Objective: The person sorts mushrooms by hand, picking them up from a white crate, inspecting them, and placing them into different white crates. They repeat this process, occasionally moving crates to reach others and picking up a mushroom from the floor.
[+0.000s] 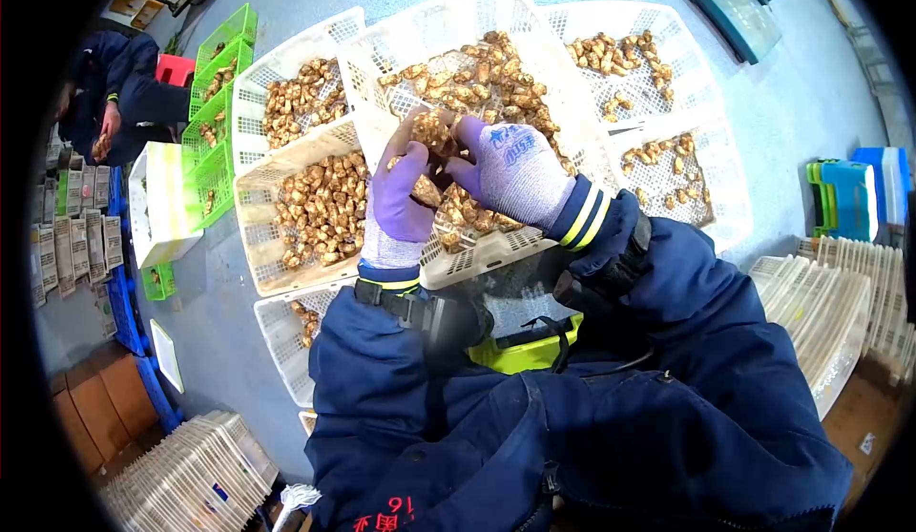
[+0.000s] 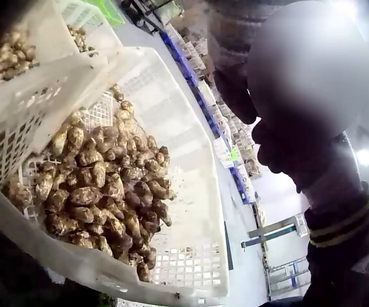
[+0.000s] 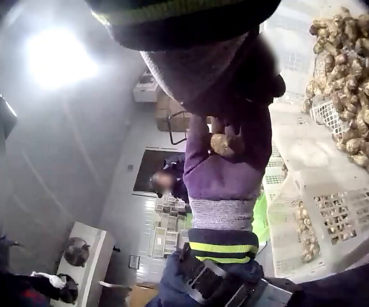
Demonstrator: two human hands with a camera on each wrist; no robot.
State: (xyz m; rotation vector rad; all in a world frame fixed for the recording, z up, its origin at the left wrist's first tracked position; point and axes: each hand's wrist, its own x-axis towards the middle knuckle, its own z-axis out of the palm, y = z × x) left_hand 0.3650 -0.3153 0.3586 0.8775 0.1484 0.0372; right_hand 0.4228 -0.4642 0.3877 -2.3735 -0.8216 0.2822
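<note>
Both hands, in purple-and-grey knit gloves, meet over a white plastic crate (image 1: 487, 7) of stubby brown-and-cream mushrooms (image 1: 496, 79). My left hand (image 1: 396, 198) grips a mushroom (image 1: 426, 190) against its palm; the right wrist view also shows a mushroom (image 3: 226, 144) in that hand. Between the fingertips of both hands is another brown, rounded mushroom (image 1: 433, 131). The fingers of my right hand (image 1: 520, 165) curl in against it from the right, partly hidden behind the glove. In the left wrist view, a pile of mushrooms (image 2: 101, 185) fills much of the crate below the hands.
More white crates (image 1: 253, 184) with mushrooms stand left and right of the middle one. Green baskets (image 1: 219, 136) line the left side, near another person (image 1: 119, 83). Stacked white crates (image 1: 196, 475) stand lower left, others (image 1: 811, 308) at right. A blue platform scale (image 1: 735, 17) is at upper right.
</note>
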